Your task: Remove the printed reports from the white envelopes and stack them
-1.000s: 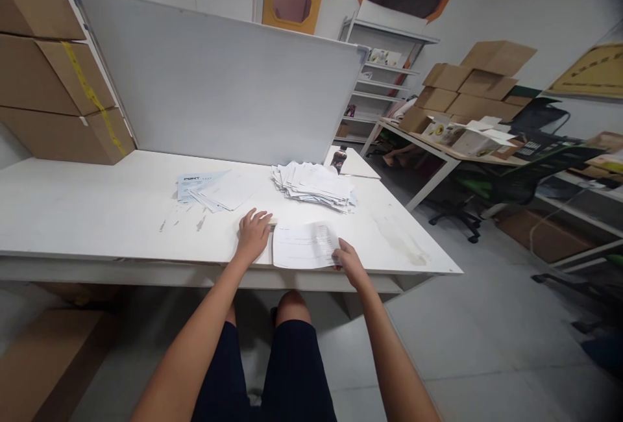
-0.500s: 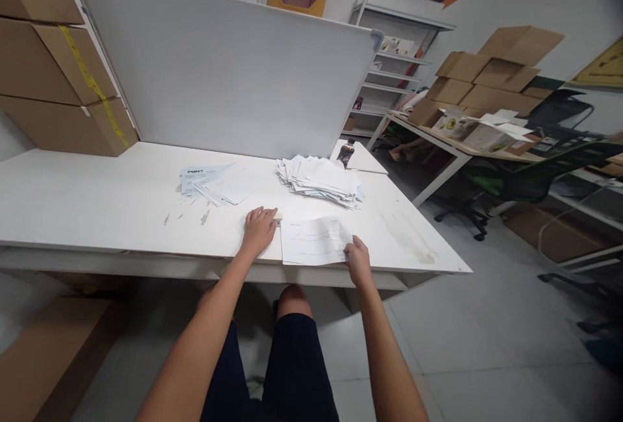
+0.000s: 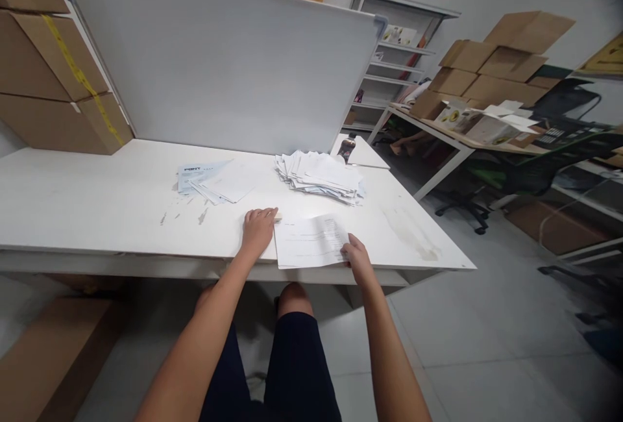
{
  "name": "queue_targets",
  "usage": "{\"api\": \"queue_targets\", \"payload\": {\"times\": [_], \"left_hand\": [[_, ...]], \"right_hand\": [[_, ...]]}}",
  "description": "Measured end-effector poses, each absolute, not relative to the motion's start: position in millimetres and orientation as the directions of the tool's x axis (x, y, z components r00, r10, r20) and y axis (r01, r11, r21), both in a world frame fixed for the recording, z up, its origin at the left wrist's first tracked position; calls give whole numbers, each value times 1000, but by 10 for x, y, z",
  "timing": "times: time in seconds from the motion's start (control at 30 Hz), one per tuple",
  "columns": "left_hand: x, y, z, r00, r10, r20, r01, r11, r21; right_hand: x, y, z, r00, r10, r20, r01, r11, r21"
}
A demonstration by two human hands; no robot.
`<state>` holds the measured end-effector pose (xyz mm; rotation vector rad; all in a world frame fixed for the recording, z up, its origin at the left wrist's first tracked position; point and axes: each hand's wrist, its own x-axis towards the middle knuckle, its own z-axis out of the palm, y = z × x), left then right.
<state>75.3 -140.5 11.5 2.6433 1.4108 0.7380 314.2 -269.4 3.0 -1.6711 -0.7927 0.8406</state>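
Observation:
My right hand (image 3: 357,256) pinches the right edge of a few printed paper sheets (image 3: 309,243), which reach over the table's front edge. Over a small cream-coloured object (image 3: 278,217) lies my left hand (image 3: 259,230), its fingers closed around it. Only the object's right end shows; the rest is hidden, so I cannot tell its kind. The sheets' upper left corner meets that end. Beyond my hands sits a thick, uneven pile of papers (image 3: 318,175). To the left, several loose sheets (image 3: 228,183) overlap a light blue sheet (image 3: 192,175).
A whiteboard (image 3: 214,58) stands along the back of the white table (image 3: 97,208). A dark drink bottle (image 3: 346,148) is behind the paper pile. Cardboard boxes (image 3: 53,120) are stacked at the left. An office chair (image 3: 525,175) and another table with boxes (image 3: 467,84) are at right.
My right hand has shifted the sheets slightly left, up against the small object. My left hand stays on that object. The whole view has tilted a little.

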Motion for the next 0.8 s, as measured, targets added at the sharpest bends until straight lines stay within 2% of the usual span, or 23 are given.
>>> {"api": "queue_targets", "payload": {"times": [0.13, 0.27, 0.33, 0.43, 0.5, 0.6, 0.67, 0.73, 0.8], "left_hand": [[766, -1369, 104, 497, 784, 371, 785, -589, 193], [758, -1362, 110, 495, 779, 384, 778, -594, 204], [751, -1379, 117, 474, 783, 402, 784, -583, 211], [743, -1408, 127, 449, 789, 419, 790, -570, 227], [738, -1425, 131, 442, 791, 422, 787, -568, 241], [724, -1443, 131, 438, 794, 422, 782, -568, 257], [707, -1449, 128, 440, 791, 425, 774, -573, 267], [687, -1450, 124, 445, 784, 432, 758, -587, 285], [674, -1446, 118, 447, 777, 443, 739, -600, 306]], "right_hand": [[3125, -2635, 41, 499, 854, -148, 79, -215, -973], [3129, -2625, 112, 476, 870, -130, 133, -217, -967], [3186, -2649, 190, 466, 885, -14, 274, -160, -948], [3368, -2581, 353, 445, 865, 231, 510, -32, -860], [3534, -2379, 477, 501, 800, 329, 532, 15, -846], [3768, -1865, 659, 652, 706, 275, 396, -9, -918], [3878, -1506, 760, 678, 708, 198, 336, -58, -940], [3943, -1236, 833, 657, 732, 182, 346, -77, -935], [3959, -1076, 875, 612, 757, 230, 401, -47, -915]]}}
